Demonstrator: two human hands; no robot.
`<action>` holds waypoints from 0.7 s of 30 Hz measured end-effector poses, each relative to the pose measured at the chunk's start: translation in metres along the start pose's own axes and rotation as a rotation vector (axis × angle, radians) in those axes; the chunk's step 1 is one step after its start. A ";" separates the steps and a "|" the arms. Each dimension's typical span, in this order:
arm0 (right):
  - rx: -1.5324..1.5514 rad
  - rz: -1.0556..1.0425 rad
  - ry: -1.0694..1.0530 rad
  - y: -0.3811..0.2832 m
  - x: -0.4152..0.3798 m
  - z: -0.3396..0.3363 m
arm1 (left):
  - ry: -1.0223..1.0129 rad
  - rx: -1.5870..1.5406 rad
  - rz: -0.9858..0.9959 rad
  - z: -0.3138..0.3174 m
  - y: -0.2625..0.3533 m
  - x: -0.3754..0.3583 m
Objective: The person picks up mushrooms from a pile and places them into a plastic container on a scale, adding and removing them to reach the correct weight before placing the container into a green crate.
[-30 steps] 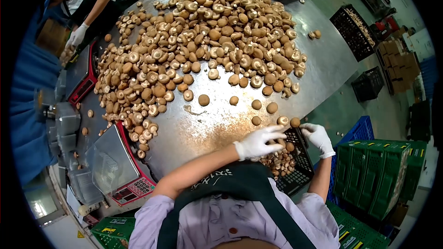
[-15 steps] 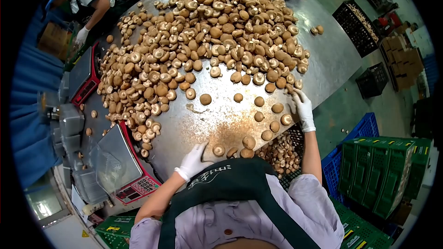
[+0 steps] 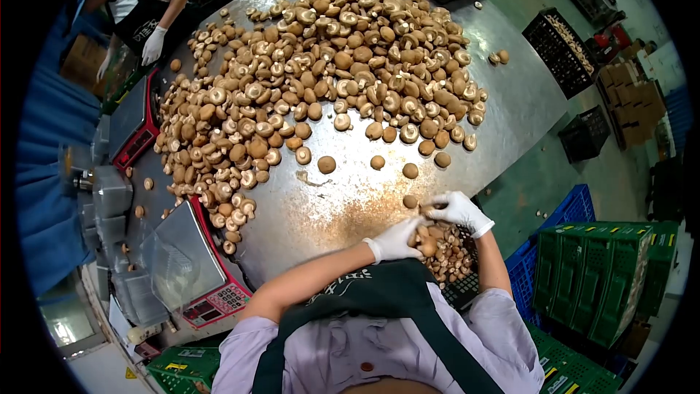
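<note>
At the near edge of the metal table (image 3: 328, 201), my left hand (image 3: 395, 239) in a white glove reaches right, fingers stretched out against a few shiitake mushrooms (image 3: 426, 244). My right hand (image 3: 461, 213), also gloved in white, comes in from the right with its fingers extended leftward beside the same mushrooms. Both hands look open and cupped around them; some fingertips are hidden. Just below is a black crate (image 3: 467, 282) holding many smaller mushrooms (image 3: 453, 254). One loose mushroom (image 3: 410, 201) lies near my right fingertips.
A large heap of mushrooms (image 3: 350, 51) covers the far part of the table. Two red-framed scales (image 3: 211, 303) stand along the left, beside stacked clear plastic trays (image 3: 113, 201). Another person (image 3: 149, 0) works at upper left. Green crates (image 3: 583, 277) stand at right.
My left hand has moved right and my right hand down and left, so they now meet at the crate. Mushrooms near the right edge are gathered between them; several have left the tabletop.
</note>
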State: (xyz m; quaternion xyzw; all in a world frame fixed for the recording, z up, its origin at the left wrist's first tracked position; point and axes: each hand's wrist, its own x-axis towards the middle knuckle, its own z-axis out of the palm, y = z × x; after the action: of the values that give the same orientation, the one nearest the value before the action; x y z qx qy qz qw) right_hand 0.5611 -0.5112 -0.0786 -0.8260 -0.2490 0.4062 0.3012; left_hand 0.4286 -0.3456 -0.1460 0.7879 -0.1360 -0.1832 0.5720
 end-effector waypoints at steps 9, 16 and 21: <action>0.041 0.050 0.353 0.004 0.004 -0.016 | 0.206 0.104 0.183 -0.019 0.019 -0.005; -0.223 -0.397 0.586 -0.042 0.097 0.055 | 0.907 0.418 0.035 -0.091 -0.009 -0.043; -0.482 -0.424 0.876 -0.048 0.123 0.083 | 0.910 0.695 -0.020 -0.099 -0.053 -0.092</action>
State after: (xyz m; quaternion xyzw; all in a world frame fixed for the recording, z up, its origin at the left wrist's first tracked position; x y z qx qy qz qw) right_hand 0.5525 -0.3726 -0.1495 -0.8952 -0.3475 -0.1144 0.2544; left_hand 0.3906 -0.2063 -0.1570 0.9305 0.0793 0.2245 0.2783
